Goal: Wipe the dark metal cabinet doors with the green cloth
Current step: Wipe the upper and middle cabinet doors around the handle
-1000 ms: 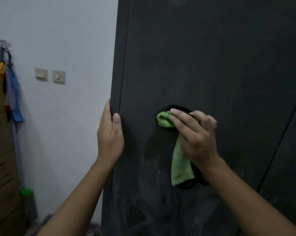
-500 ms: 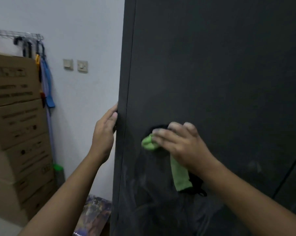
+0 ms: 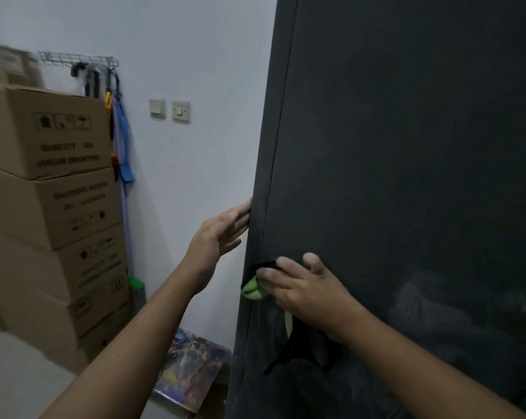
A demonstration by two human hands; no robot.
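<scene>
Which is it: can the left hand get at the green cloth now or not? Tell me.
Probably yes. The left hand touches the cabinet edge just above the green cloth, with nothing between them; only the right hand covers it.

Dim, flat indoor light with a cool grey cast falls on the white wall. The cabinet door swallows detail, showing only pale, hazy smears. Print on the cardboard boxes is blurred, and wide-angle distortion tilts vertical lines toward the frame edges.
</scene>
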